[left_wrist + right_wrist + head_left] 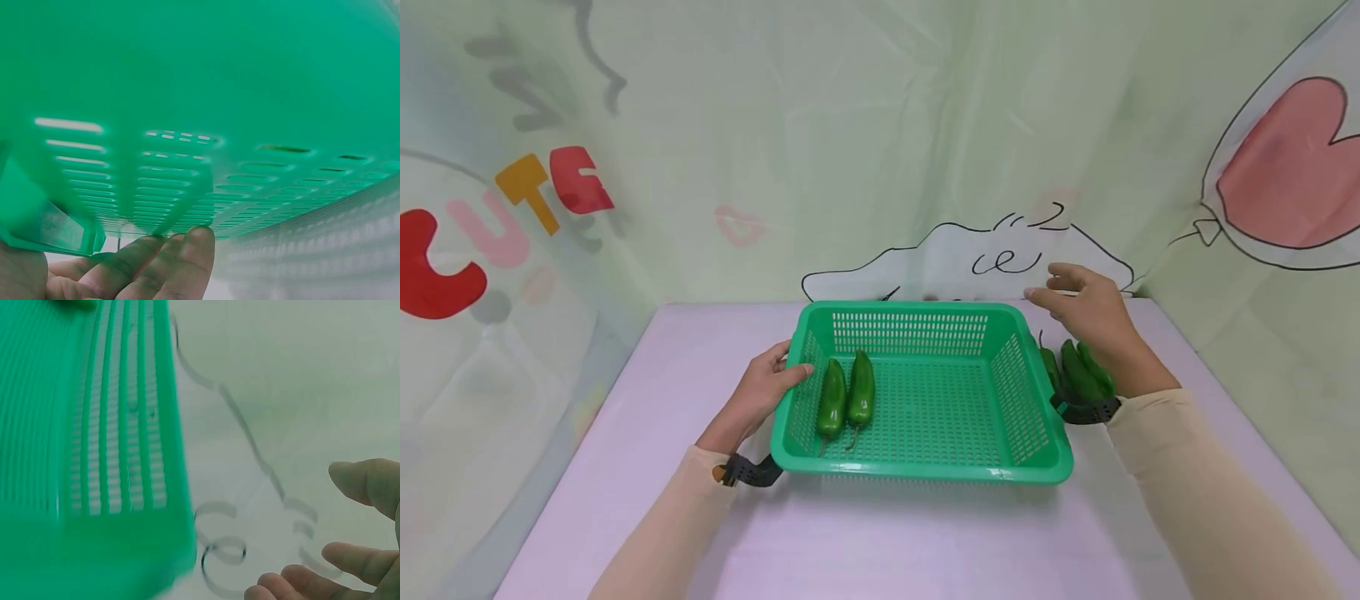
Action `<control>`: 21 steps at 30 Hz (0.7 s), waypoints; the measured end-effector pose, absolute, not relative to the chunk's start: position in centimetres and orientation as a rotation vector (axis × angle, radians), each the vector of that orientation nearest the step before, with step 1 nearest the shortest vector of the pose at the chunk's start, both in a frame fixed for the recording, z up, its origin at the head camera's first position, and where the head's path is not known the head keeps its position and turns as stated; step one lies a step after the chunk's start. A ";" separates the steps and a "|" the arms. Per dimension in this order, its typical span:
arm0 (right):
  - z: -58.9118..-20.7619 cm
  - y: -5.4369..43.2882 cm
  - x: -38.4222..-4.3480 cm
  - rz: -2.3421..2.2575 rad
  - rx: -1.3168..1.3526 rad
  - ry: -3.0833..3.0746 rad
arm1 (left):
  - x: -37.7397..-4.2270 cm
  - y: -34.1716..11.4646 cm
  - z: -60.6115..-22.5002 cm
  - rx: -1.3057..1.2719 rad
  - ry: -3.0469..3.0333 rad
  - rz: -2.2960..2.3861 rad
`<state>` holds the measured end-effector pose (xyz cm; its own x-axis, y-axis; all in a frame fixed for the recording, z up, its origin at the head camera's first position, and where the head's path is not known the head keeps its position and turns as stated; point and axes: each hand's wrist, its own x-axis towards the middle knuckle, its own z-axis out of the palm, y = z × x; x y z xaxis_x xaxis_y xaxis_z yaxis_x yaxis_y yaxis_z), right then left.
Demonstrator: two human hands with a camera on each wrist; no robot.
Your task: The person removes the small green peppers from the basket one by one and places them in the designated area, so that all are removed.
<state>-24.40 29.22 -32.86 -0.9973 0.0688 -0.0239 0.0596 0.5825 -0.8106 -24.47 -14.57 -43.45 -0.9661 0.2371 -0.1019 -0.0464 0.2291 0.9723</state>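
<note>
My left hand (758, 392) grips a green plastic basket (917, 475) by its left side, with the thumb over the rim. In the left wrist view its curled fingers (190, 265) lie against the outside of the slotted wall. Two glossy green chili peppers (832, 400) lie side by side in the left part of the basket, stems toward me. My right hand (1093, 312) hovers past the basket's far right corner, fingers spread and nothing between them. Below its wrist, more green peppers (1081, 371) lie outside the basket's right wall, partly hidden by the wrist strap.
The basket stands over a table with a pale lilac cover (917, 550). A pale green curtain (865, 150) with printed letters and drawings hangs behind and along both sides. Each wrist wears a black strap (752, 472).
</note>
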 end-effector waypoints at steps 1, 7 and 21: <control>-32.7 28.5 -24.4 1.436 -0.091 -2.777 | -24.5 -14.5 -43.5 0.178 2.272 1.814; -32.6 24.3 -24.5 1.601 0.009 -2.737 | -24.6 -14.6 -43.6 0.181 2.266 1.818; -37.1 17.1 -27.1 1.903 0.130 -2.877 | -24.6 -14.6 -43.3 0.162 2.259 1.824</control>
